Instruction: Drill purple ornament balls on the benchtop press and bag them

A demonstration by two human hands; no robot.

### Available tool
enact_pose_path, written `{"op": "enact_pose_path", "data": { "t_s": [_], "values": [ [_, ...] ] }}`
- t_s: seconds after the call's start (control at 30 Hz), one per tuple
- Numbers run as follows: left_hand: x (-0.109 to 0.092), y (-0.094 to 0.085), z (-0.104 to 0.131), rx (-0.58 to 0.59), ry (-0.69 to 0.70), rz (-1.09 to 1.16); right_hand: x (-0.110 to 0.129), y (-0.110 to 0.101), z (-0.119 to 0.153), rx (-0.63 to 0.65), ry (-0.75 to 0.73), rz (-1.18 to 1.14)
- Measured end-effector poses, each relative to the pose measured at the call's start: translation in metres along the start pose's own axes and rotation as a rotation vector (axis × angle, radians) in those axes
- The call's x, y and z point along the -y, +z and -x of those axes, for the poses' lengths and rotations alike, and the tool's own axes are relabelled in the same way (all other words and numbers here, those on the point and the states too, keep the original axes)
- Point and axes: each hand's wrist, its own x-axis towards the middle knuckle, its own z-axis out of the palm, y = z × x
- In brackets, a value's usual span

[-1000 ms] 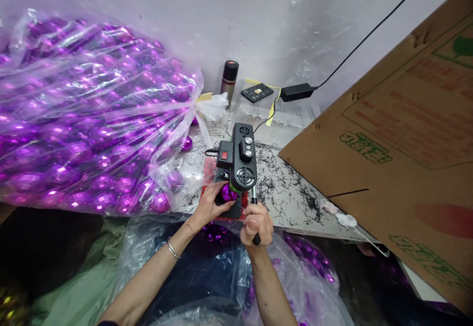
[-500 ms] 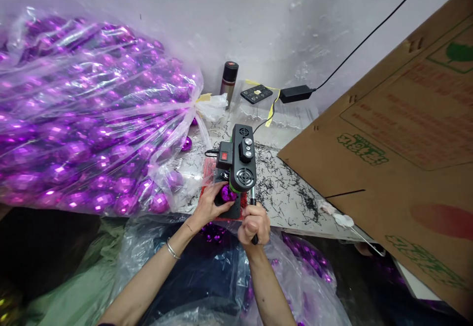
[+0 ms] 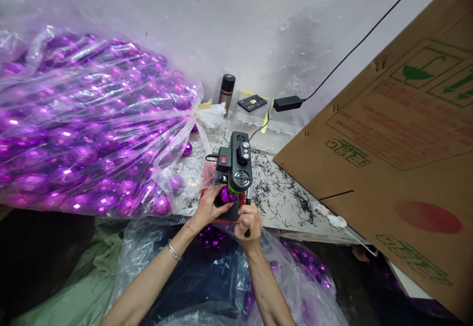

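In the head view, my left hand (image 3: 210,207) had a shiny purple ball (image 3: 226,195) pinched between its thumb and fingers. The ball sat just to the right of that hand's palm and a bit far, tucked at the near end of the black machine (image 3: 240,161). Part of the ball was hidden, so I couldn't tell how it touched the machine. The ball was round, so it had no long side. The lever handle (image 3: 248,202) did: it ran from far to near, on the machine's right side. My right hand (image 3: 250,220) was curled tight around it, to the right of the ball and a little nearer to me. So my left hand was the closer one to the ball. What mattered most, I judged, was keeping the ball lined up with the machine's near end.
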Motion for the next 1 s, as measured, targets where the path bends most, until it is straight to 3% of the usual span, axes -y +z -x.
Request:
{"op": "enact_pose_path", "data": {
  "t_s": [0.23,0.33,0.47,0.53,0.63,0.73,0.8,0.87,1.0],
  "values": [
    [-0.004,-0.007,0.004,0.033,0.047,0.008,0.020,-0.014,-0.043,-0.002,0.180,-0.009],
    [-0.012,-0.025,0.030,0.088,0.086,-0.046,0.026,-0.018,-0.052,0.004,0.215,-0.028],
    [-0.024,-0.059,0.053,0.100,0.179,-0.092,0.025,-0.017,-0.039,0.013,0.201,-0.055],
    [-0.023,-0.075,0.036,0.006,0.188,-0.130,0.022,-0.016,-0.030,0.008,0.206,-0.067],
    [-0.011,-0.098,-0.027,-0.149,0.047,-0.279,0.018,-0.014,-0.025,-0.003,0.211,-0.079],
    [0.006,-0.114,-0.094,-0.090,-0.270,-0.496,0.018,-0.013,-0.028,-0.010,0.180,-0.080],
    [0.017,-0.120,-0.123,-0.061,-0.377,-0.548,0.018,-0.013,-0.028,-0.010,0.160,-0.074],
    [0.026,-0.123,-0.137,-0.052,-0.414,-0.551,0.018,-0.012,-0.027,-0.010,0.161,-0.074],
    [0.031,-0.129,-0.142,-0.014,-0.448,-0.527,0.016,-0.010,-0.024,-0.027,0.163,-0.088]
  ]
}}
